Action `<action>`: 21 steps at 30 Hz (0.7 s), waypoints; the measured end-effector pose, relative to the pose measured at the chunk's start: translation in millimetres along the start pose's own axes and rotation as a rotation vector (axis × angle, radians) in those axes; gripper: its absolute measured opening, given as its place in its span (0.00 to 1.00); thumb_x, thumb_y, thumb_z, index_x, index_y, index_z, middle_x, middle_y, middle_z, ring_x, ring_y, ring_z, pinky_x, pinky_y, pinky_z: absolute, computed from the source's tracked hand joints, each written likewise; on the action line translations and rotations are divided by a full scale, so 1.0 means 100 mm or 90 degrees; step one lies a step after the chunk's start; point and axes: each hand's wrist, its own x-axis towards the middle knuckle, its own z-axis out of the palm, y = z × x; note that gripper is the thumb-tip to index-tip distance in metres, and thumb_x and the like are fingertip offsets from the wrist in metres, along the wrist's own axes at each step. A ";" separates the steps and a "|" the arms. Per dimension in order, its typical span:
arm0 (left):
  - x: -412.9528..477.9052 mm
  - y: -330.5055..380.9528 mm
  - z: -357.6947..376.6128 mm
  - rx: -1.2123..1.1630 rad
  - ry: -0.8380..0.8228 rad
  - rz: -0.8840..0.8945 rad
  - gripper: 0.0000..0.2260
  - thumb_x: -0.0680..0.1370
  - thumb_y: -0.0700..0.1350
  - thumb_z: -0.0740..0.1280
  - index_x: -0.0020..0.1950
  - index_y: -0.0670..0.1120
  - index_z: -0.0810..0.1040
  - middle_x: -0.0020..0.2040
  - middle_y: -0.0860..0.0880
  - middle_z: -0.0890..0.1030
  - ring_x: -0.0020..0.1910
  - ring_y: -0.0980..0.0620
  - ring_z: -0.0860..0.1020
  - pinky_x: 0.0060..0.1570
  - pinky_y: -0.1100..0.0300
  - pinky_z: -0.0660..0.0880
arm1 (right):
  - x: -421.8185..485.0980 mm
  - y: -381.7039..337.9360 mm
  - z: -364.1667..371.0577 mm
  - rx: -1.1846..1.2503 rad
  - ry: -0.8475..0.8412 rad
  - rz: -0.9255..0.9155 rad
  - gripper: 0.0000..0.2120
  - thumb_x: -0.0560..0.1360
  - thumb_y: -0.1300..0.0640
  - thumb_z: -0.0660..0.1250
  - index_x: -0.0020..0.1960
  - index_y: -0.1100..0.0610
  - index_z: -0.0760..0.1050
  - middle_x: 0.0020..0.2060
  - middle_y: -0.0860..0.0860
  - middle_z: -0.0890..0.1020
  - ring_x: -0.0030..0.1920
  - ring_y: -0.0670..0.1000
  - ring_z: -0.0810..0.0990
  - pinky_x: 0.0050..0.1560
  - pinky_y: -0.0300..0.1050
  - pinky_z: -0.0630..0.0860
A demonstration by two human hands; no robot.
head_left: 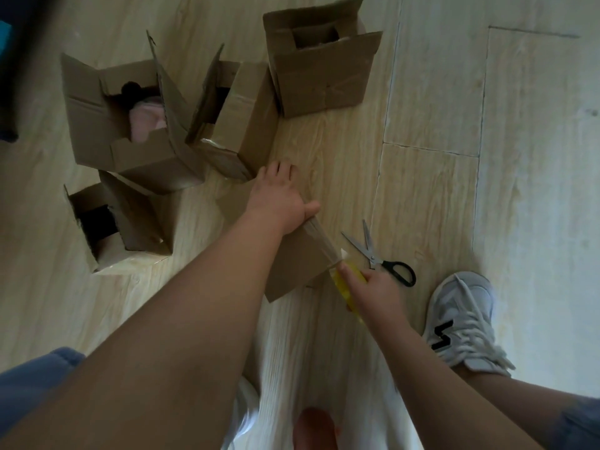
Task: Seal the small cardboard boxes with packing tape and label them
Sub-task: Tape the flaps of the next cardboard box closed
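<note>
Taping the first box, four more waiting open.

Left hand (279, 196) lies flat, fingers straight, pressing on the closed top of the box (298, 264) beneath it, thumb on the end of a clear strip of tape (324, 238). The strip runs taut from the thumb back to the yellow tape roll (347, 284), which the right hand (373, 287) grips with curled fingers at the box's near edge. Scissors (380, 254) lie on the floor (422, 125) just beyond the right hand, untouched. Judged progress: early. The strip is laid but not yet cut. Four open boxes (130, 125) stand beyond and outboard of the left hand, flaps up, none sealed on top. No label is visible on any box; all labelling appears outstanding.
</note>
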 end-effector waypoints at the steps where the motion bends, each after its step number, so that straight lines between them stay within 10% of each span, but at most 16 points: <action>1: 0.00 0.01 -0.01 -0.006 -0.006 -0.009 0.35 0.79 0.62 0.54 0.78 0.40 0.56 0.76 0.41 0.59 0.73 0.41 0.58 0.74 0.47 0.55 | 0.00 -0.01 -0.01 -0.004 0.001 -0.005 0.25 0.78 0.34 0.62 0.38 0.54 0.80 0.29 0.51 0.82 0.32 0.50 0.83 0.43 0.54 0.83; 10: -0.31 0.24 0.19 -0.002 0.081 0.066 0.26 0.85 0.54 0.43 0.81 0.44 0.52 0.82 0.45 0.49 0.80 0.47 0.44 0.76 0.47 0.36 | 0.04 -0.06 -0.08 -0.052 -0.028 -0.021 0.25 0.78 0.35 0.61 0.37 0.56 0.76 0.29 0.51 0.82 0.33 0.49 0.83 0.36 0.45 0.76; 15: -0.82 0.38 0.47 -0.273 0.204 0.199 0.11 0.81 0.44 0.61 0.59 0.44 0.80 0.63 0.47 0.78 0.72 0.46 0.68 0.78 0.50 0.51 | 0.03 -0.05 -0.05 -0.054 -0.018 -0.037 0.26 0.79 0.35 0.60 0.37 0.57 0.77 0.32 0.53 0.84 0.34 0.51 0.82 0.35 0.46 0.74; 21: -0.64 0.38 0.35 -0.400 0.008 0.140 0.10 0.82 0.43 0.62 0.52 0.52 0.83 0.68 0.53 0.74 0.79 0.53 0.51 0.75 0.57 0.35 | 0.07 -0.03 -0.04 -0.040 -0.030 -0.012 0.25 0.78 0.34 0.61 0.37 0.55 0.76 0.33 0.54 0.84 0.36 0.53 0.83 0.38 0.47 0.77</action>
